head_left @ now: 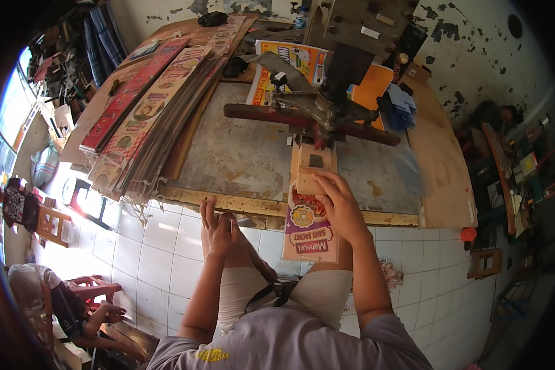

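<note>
A long printed cardboard strip (308,228), pink and purple with a food picture, hangs over the table's front edge toward my lap. Its far end runs beneath a heavy press with a worn red crossbar handle (271,115). A tan wooden-looking piece (308,180) lies on the strip just in front of the press. My right hand (341,206) grips the strip from its right side, fingers bent over the top near the tan piece; the thumb is hidden. Beside the front edge, left of the strip, my left hand (220,229) is open with nothing in it.
Stacks of printed strips (145,111) with string ends cover the table's left side. Printed sheets (290,58) and blue papers (401,105) lie around the press. A person (61,302) sits at lower left near a red stool (92,290). A wooden stool (484,263) stands right.
</note>
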`<move>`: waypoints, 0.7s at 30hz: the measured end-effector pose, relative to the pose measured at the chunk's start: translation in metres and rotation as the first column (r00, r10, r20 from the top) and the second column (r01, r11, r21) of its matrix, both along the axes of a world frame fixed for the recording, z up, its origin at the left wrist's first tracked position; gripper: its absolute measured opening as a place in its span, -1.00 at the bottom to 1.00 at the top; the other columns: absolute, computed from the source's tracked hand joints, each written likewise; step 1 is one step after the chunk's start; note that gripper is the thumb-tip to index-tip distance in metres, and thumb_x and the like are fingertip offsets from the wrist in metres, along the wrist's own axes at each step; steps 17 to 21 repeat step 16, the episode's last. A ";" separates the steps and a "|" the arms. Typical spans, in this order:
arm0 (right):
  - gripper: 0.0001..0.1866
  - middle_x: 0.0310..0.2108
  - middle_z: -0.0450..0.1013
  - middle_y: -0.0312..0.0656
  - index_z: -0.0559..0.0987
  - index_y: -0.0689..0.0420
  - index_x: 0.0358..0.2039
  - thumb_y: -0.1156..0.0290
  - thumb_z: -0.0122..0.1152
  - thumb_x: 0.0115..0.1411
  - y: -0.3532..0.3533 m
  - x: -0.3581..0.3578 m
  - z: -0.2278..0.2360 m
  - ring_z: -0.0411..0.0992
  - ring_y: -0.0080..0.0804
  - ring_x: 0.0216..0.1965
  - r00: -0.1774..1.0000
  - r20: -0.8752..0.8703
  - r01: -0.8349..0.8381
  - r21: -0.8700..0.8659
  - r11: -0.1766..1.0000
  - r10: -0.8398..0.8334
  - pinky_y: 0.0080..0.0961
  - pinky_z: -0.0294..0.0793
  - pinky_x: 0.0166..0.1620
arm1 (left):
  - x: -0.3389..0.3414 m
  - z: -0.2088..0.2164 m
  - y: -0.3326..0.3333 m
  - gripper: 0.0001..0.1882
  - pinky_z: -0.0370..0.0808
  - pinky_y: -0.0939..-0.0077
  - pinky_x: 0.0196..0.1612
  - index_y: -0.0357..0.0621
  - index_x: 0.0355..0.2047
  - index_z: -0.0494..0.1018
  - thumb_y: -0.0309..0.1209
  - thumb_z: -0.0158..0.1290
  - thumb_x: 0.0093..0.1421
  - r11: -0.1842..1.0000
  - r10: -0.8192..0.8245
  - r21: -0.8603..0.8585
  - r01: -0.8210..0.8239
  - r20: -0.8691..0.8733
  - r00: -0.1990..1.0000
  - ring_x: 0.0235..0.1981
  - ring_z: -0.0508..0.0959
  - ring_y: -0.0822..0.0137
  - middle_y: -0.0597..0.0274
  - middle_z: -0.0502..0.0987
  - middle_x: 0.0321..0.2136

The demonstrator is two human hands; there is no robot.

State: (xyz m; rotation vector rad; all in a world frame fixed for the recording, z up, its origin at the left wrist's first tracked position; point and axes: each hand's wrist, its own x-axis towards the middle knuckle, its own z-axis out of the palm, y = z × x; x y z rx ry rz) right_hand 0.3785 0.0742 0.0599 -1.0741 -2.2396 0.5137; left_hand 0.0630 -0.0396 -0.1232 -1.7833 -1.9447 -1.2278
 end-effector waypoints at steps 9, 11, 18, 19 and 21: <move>-0.41 0.28 0.41 -0.07 0.55 0.09 0.34 0.66 0.31 0.29 -0.078 0.020 0.005 0.43 0.03 0.31 0.995 0.097 -0.024 -0.021 0.999 0.026 -0.09 0.51 0.32 | 0.000 -0.005 0.002 -0.84 0.12 -0.38 0.54 -0.17 -0.23 0.61 -0.35 0.18 0.29 1.000 -0.007 -0.003 0.007 -0.024 1.000 0.55 0.02 -0.52 -0.22 0.15 0.51; -0.42 0.28 0.42 -0.07 0.57 0.10 0.32 0.66 0.32 0.27 -0.097 0.027 0.002 0.44 0.03 0.30 0.997 0.071 -0.038 -0.055 0.998 0.042 -0.07 0.50 0.31 | 0.004 -0.001 0.004 -0.83 0.11 -0.41 0.54 -0.18 -0.22 0.61 -0.35 0.17 0.29 1.000 -0.002 -0.011 0.002 -0.012 1.000 0.55 0.01 -0.54 -0.25 0.13 0.51; -0.41 0.29 0.41 -0.06 0.57 0.08 0.32 0.65 0.33 0.27 -0.106 0.029 0.004 0.40 0.05 0.34 0.998 0.061 -0.011 -0.105 0.994 0.018 -0.11 0.48 0.37 | 0.008 -0.002 0.005 -0.81 0.08 -0.45 0.54 -0.21 -0.20 0.62 -0.35 0.16 0.31 0.999 0.005 -0.031 -0.004 0.012 1.000 0.55 -0.03 -0.56 -0.30 0.07 0.52; -0.41 0.29 0.41 -0.06 0.57 0.08 0.32 0.65 0.33 0.27 -0.106 0.029 0.004 0.40 0.05 0.34 0.998 0.061 -0.011 -0.105 0.994 0.018 -0.11 0.48 0.37 | 0.008 -0.002 0.005 -0.81 0.08 -0.45 0.54 -0.21 -0.20 0.62 -0.35 0.16 0.31 0.999 0.005 -0.031 -0.004 0.012 1.000 0.55 -0.03 -0.56 -0.30 0.07 0.52; -0.41 0.29 0.41 -0.06 0.57 0.08 0.32 0.65 0.33 0.27 -0.106 0.029 0.004 0.40 0.05 0.34 0.998 0.061 -0.011 -0.105 0.994 0.018 -0.11 0.48 0.37 | 0.008 -0.002 0.005 -0.81 0.08 -0.45 0.54 -0.21 -0.20 0.62 -0.35 0.16 0.31 0.999 0.005 -0.031 -0.004 0.012 1.000 0.55 -0.03 -0.56 -0.30 0.07 0.52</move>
